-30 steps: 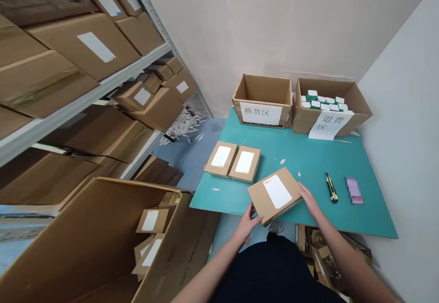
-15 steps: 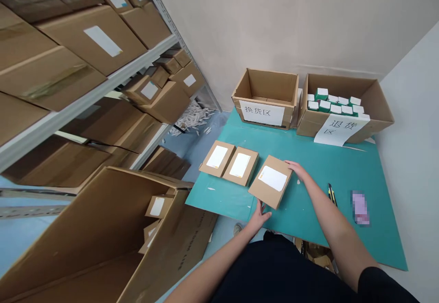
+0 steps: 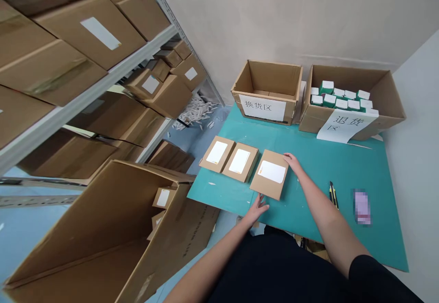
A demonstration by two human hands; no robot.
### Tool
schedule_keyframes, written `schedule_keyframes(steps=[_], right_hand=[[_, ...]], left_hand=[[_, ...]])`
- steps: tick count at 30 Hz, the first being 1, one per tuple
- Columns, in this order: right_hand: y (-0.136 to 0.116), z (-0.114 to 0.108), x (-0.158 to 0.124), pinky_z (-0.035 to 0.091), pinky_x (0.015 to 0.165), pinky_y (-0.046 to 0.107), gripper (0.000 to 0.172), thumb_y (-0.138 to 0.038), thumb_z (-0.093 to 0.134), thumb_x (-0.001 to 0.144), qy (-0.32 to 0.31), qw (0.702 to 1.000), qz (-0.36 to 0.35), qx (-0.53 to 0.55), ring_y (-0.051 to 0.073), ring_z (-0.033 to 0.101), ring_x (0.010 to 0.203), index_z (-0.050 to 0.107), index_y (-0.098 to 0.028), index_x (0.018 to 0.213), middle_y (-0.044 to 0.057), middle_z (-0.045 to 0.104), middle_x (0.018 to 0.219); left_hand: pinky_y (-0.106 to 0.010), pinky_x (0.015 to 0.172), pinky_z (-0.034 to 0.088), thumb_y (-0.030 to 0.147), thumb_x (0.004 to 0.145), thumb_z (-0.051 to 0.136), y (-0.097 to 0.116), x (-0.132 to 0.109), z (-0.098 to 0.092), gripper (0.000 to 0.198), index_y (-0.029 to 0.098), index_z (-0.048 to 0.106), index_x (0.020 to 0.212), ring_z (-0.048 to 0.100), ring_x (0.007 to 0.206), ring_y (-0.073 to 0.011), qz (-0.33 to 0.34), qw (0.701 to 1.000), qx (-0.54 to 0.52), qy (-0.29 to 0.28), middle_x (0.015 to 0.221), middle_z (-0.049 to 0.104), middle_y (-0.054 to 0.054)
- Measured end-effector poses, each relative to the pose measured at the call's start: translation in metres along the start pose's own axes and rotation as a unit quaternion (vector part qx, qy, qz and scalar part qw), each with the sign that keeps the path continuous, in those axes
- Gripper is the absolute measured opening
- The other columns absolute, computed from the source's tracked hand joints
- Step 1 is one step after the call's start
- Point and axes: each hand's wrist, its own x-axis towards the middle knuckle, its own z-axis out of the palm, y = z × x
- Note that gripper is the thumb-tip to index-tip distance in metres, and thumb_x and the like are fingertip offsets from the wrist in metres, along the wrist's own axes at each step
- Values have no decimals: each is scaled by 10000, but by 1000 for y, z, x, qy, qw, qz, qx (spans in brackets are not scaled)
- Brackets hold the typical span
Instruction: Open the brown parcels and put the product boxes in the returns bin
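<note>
Steel shelving point(image 3: 78, 97) stacked with cartons along the left; a large open carton point(image 3: 171, 243) at near left. On the far edge of a teal board point(image 3: 356, 239), an empty carton point(image 3: 250, 81) and, to its right, a carton point(image 3: 387, 92) of small white-and-green boxes point(image 3: 338, 99). Mid-board, two flat kraft boxes point(image 3: 239, 162) side by side; just right of them, a third flat kraft box point(image 3: 269, 175), between both hands. Left hand point(image 3: 257, 209) open, fingers against the near edge; right hand point(image 3: 293, 162) open, fingers against the right edge, neither closed around it. Further right, a yellow utility knife point(image 3: 332, 195).
</note>
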Motion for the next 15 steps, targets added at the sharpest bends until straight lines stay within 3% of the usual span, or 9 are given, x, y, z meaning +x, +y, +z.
schedule_keyframes(steps=[3, 8, 15], right_hand=[[7, -3, -12, 407, 1096, 434, 494, -540, 713, 694, 39, 999, -23, -2, 292, 588, 1217, 713, -228, 1076, 87, 709, 1248], [12, -6, -32, 373, 1144, 442, 579, -604, 682, 734, 81, 996, -48, 5, 290, 551, 1295, 692, -233, 1178, 97, 661, 1351], [4, -5, -40, 399, 1139, 459, 584, -561, 756, 687, 96, 995, -37, 6, 302, 592, 1276, 721, -244, 1176, 88, 686, 1328]], left_hand=[[-535, 1193, 330, 556, 654, 858, 9, -9, -11, 1179, 249, 233, 1606, 311, 1502, -384, -40, 999, 16, 13, 1656, 255, -193], [-500, 1148, 400, 608, 668, 840, 18, -24, -23, 1082, 247, 352, 1563, 359, 1481, -374, -71, 997, 31, 30, 1614, 354, -200], [-465, 1127, 426, 642, 666, 828, 20, -22, -24, 1081, 266, 352, 1561, 400, 1464, -344, -74, 997, 10, -19, 1607, 377, -184]])
